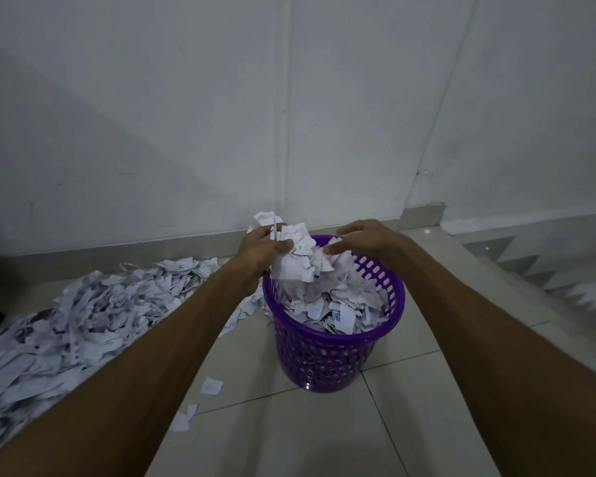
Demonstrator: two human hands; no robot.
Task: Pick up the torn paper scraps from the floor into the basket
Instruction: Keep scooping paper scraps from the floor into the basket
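Both arms reached forward over the purple basket (338,342). The left hand (260,247) gripped a bunch of scraps (298,259) above its left rim; the right hand (362,241) hovered with straight fingers, holding nothing. A scrap pile (69,325) covered the floor (324,435) to the left.

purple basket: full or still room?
Nearly full. Scraps inside the purple basket reach about its rim, and the left hand holds another bunch over it.

Left hand (262,247) grips a paper wad (298,259) over the purple basket (334,342) (nearly full); right hand (365,241) touches it, fingers straight.
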